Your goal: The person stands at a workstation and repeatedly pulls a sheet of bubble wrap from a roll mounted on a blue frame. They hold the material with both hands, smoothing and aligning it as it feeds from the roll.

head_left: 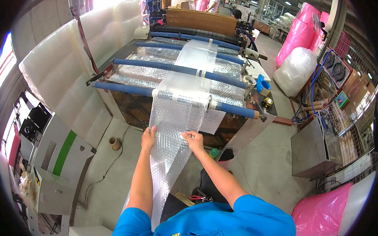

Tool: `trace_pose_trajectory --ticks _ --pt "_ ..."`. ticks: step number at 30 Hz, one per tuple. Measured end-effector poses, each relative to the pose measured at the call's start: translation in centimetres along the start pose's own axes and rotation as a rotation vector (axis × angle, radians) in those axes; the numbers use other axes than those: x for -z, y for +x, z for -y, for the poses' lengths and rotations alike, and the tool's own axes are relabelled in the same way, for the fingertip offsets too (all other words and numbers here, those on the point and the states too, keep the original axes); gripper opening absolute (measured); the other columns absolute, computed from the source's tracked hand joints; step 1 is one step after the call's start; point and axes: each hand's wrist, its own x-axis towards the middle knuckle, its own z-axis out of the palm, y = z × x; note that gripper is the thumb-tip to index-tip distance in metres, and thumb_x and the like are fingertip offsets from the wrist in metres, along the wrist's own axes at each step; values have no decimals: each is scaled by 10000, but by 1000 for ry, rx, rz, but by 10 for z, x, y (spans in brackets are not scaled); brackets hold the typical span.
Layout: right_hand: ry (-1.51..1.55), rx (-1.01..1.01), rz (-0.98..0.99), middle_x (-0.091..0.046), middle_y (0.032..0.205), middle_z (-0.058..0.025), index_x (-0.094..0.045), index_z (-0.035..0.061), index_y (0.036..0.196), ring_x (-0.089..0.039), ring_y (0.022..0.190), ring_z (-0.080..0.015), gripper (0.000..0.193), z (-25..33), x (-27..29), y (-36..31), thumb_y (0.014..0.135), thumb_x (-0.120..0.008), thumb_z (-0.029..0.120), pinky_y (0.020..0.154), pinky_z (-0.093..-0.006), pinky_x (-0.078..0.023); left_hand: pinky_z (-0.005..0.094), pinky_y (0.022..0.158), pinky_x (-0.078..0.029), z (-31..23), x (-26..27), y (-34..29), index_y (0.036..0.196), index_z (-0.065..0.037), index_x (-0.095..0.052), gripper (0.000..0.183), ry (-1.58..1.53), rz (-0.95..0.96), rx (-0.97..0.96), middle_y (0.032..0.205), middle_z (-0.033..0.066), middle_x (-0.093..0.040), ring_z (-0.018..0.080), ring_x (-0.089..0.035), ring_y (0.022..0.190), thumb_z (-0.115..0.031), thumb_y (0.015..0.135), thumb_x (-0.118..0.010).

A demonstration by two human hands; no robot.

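A long strip of clear bubble wrap [176,117] runs over blue-covered rollers [233,110] and hangs down toward me, narrowing as it passes my body. My left hand [148,138] is closed on the strip's left edge, just below the front roller. On the opposite edge, the fingers of my right hand [194,142] are pinched together on the film. Between my hands the wrap stays spread out, while its lower part twists and drops by my left forearm.
The machine frame holds a brown roller [200,23] at the back. Tape rolls [263,85] and a tape measure [267,103] lie at its right corner. A grey-green cabinet [62,172] stands left, a metal box [315,149] right. A cardboard core [115,143] and cable are on the floor.
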Motion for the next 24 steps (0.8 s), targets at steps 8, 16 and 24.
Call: trace_pose_trajectory --ticks 8,16,24 --pt "319 -43 -82 -592 761 -3 -632 47 804 -500 632 -70 226 13 6 2 813 -593 269 507 -218 -435 350 792 -429 -33 23 -10 1011 21 -507 712 -118 135 54 992 158 -585 238 -555 922 -473 562 -754" --pt "161 -124 152 -631 724 -32 -656 22 782 -541 675 -83 160 -1 -1 -113 756 -664 180 610 -222 -420 349 777 -437 23 52 -96 1045 7 -495 634 -46 76 178 972 154 -589 237 -560 911 -429 642 -717" --pt "417 -245 59 -623 802 -46 -627 -10 937 -533 687 -68 245 43 -12 -146 777 -652 174 612 -199 -413 301 541 -401 7 99 -116 788 7 -535 337 -99 -78 29 627 80 -546 155 -475 551 -324 792 -599"
